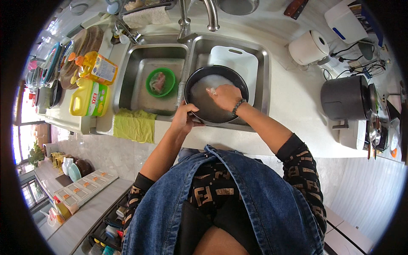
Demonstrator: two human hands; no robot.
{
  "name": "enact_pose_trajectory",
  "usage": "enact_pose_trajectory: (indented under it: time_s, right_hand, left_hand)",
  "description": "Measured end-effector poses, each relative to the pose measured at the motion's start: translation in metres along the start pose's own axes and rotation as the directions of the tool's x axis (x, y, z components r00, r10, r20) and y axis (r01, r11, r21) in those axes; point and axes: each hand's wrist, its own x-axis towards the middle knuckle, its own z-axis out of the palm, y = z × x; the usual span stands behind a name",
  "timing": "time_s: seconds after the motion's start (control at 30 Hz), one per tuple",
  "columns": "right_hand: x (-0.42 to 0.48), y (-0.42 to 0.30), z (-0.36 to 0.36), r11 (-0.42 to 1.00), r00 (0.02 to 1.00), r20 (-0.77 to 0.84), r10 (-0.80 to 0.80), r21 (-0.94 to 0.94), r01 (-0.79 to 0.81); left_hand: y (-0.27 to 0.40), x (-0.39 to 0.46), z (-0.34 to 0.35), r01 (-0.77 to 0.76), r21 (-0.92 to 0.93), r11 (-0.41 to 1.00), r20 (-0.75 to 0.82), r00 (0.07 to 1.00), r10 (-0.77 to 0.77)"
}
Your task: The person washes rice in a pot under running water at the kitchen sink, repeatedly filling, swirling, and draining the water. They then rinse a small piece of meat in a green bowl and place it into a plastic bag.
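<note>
A round black pot (204, 105) holds cloudy whitish water with pale grains that look like rice. It is over the right sink basin (264, 73), partly covering a white plastic board or tray (251, 63) with a handle slot. My left hand (185, 116) grips the pot's near-left rim, thumb on top and fingers underneath. Inside the pot is my right hand (227, 96), its fingers curled around a small clump of white grains (213, 91). In the left basin (137, 76), a green plastic bowl (172, 83) contains a piece of raw meat (157, 83), apparently in clear plastic.
Two steel faucets (213, 24) rise behind the sink. A yellow-green cloth (134, 126) drapes over the front edge. Left stand a yellow detergent jug (83, 98) and an orange-capped bottle (98, 68). Right are a white appliance (307, 47) and a dark air fryer (342, 97).
</note>
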Motion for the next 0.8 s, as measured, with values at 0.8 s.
enact_pose_trajectory:
  time_s: [0.8]
  right_hand:
    - [0.027,0.005,0.079,0.737,0.966,0.022,-0.256,0.652,0.181]
  left_hand:
    - [0.000,0.000,0.023,-0.144,0.242,0.959,-0.208,0.958,0.196]
